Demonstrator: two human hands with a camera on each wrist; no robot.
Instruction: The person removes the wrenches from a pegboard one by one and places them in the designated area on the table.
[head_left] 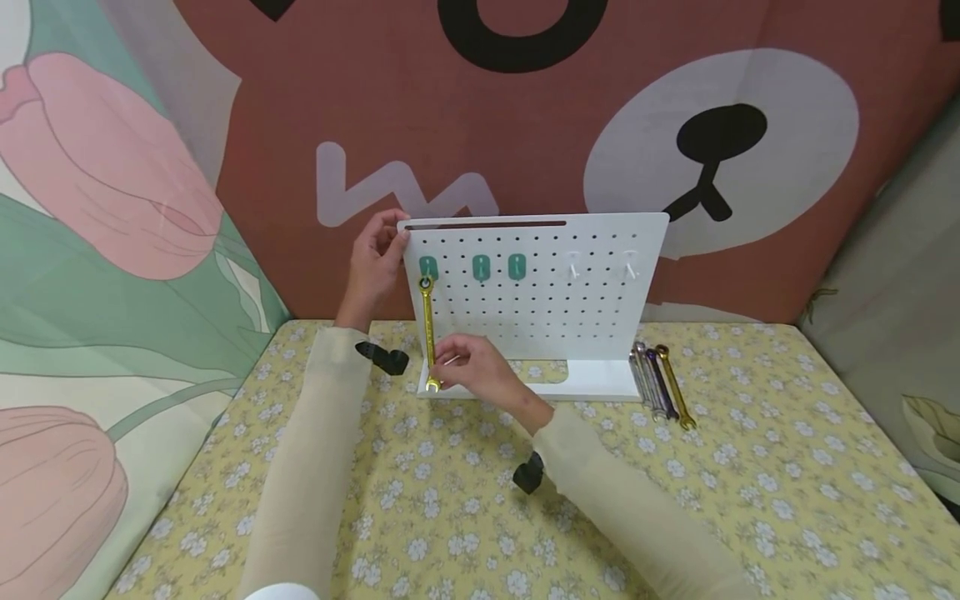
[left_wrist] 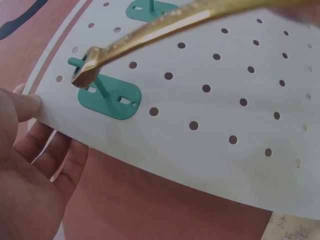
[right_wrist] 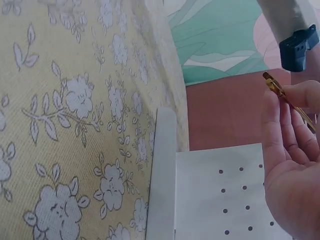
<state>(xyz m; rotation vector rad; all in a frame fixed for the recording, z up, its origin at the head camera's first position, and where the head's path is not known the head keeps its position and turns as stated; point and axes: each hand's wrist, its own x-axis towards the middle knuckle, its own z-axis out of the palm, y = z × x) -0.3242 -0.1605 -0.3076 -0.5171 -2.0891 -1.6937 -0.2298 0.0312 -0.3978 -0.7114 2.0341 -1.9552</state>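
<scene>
My left hand [head_left: 377,260] grips the upper left corner of a white pegboard [head_left: 540,304], thumb on its front and fingers behind. My right hand [head_left: 480,371] pinches the lower, open end of a gold combination wrench [head_left: 428,321]. The wrench stands nearly upright before the board's left side. Up close in the left wrist view, its ring end [left_wrist: 89,70] is around the tip of a green hook [left_wrist: 110,97]. The open end [right_wrist: 274,85] pokes out past the right fingertips in the right wrist view.
Two more green hooks [head_left: 481,267] and two clear hooks [head_left: 573,268] are fixed along the board. Several wrenches [head_left: 660,387], silver, purple and gold, lie side by side by the board's right foot. A yellow floral cloth [head_left: 465,500] covers the table, and a printed curtain hangs behind.
</scene>
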